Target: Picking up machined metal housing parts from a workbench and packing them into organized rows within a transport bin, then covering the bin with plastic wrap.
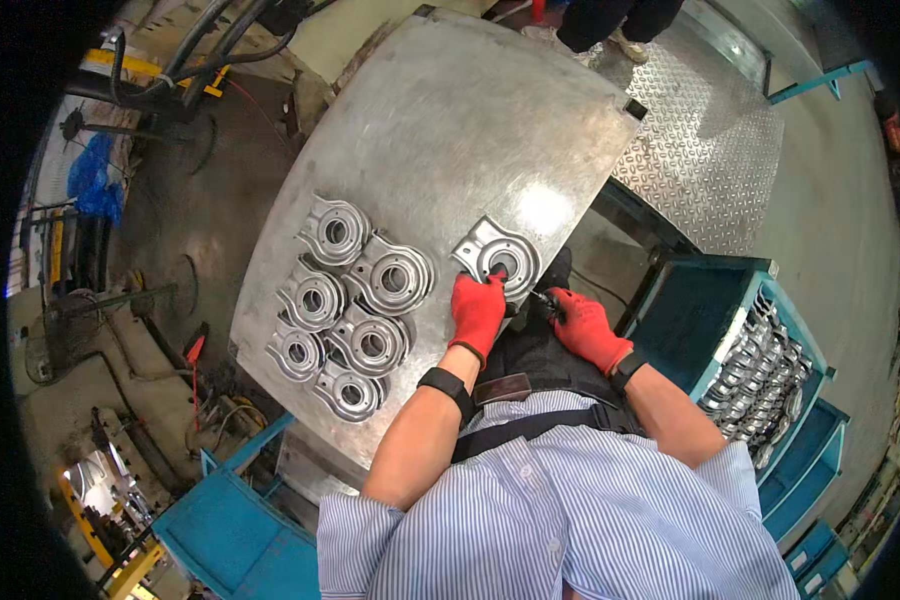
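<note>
A stamped metal bracket (pixel 489 250) with a round ringed opening lies near the right edge of the metal table (pixel 470 110). My left hand (pixel 478 312), in a red glove with dark fingertips, is closed on its near rim, by the opening. Just right of the bracket, beyond the table edge, my right hand (pixel 584 327) is red-gloved too and closed around a small dark, thin tool (pixel 547 300). The tool's tip points toward the bracket; its exact kind is too small to make out. Several like brackets (pixel 393 278) lie grouped to the left on the table, some stacked or overlapping.
On the right stands a teal bin (pixel 698 300) beside a heap of many metal parts (pixel 758 375). A teal tray (pixel 240 535) sits at the lower left. Beyond the table, a person's legs (pixel 610 22) show by a treadplate platform (pixel 705 150). Hoses and machinery (pixel 185 75) fill the far left.
</note>
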Demonstrator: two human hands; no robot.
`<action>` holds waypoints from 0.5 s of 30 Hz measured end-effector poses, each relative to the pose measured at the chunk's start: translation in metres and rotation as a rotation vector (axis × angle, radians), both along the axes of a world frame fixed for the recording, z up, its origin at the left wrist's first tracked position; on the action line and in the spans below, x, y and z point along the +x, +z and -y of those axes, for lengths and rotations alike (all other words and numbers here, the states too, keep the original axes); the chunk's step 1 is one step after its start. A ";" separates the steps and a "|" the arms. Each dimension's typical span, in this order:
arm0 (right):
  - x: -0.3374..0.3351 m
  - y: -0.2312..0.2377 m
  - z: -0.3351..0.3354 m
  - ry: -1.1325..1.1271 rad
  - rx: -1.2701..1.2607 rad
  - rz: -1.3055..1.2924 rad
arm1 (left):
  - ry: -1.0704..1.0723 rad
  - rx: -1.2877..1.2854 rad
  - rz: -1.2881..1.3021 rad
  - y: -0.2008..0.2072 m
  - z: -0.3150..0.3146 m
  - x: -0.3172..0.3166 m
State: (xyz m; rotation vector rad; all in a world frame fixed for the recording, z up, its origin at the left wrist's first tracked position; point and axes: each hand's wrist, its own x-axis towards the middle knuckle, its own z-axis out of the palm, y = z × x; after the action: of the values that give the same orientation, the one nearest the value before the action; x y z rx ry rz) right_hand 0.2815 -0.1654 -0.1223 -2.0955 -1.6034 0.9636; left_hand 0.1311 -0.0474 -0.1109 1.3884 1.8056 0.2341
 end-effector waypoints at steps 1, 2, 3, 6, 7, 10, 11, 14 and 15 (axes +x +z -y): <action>0.000 -0.001 0.000 -0.010 0.010 0.009 | 0.004 -0.003 0.001 -0.001 -0.001 0.000; 0.000 -0.004 0.000 -0.021 0.020 0.017 | 0.007 -0.005 0.002 -0.003 -0.002 0.000; 0.000 -0.006 -0.001 -0.032 0.030 0.026 | 0.018 -0.015 -0.004 -0.004 -0.002 0.000; -0.001 -0.010 0.002 -0.032 0.039 0.011 | 0.018 -0.012 -0.004 -0.005 -0.002 0.003; -0.001 -0.012 0.003 -0.043 0.060 -0.006 | 0.000 0.007 -0.001 -0.010 -0.004 0.001; 0.001 -0.014 0.003 -0.047 0.080 -0.040 | 0.010 0.050 -0.003 -0.019 0.002 -0.003; 0.001 -0.012 0.003 -0.029 0.056 -0.040 | 0.026 0.062 -0.005 -0.018 0.003 -0.002; -0.002 -0.010 0.001 -0.046 0.052 0.012 | -0.004 0.052 0.018 -0.014 -0.002 0.000; -0.003 -0.009 0.001 -0.064 0.062 0.038 | 0.003 0.053 0.018 -0.014 0.000 0.000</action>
State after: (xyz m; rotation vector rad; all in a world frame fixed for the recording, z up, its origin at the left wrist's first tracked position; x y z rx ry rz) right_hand 0.2787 -0.1666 -0.1314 -2.1215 -1.5541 0.8467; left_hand 0.1307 -0.0475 -0.1245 1.4157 1.7987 0.2972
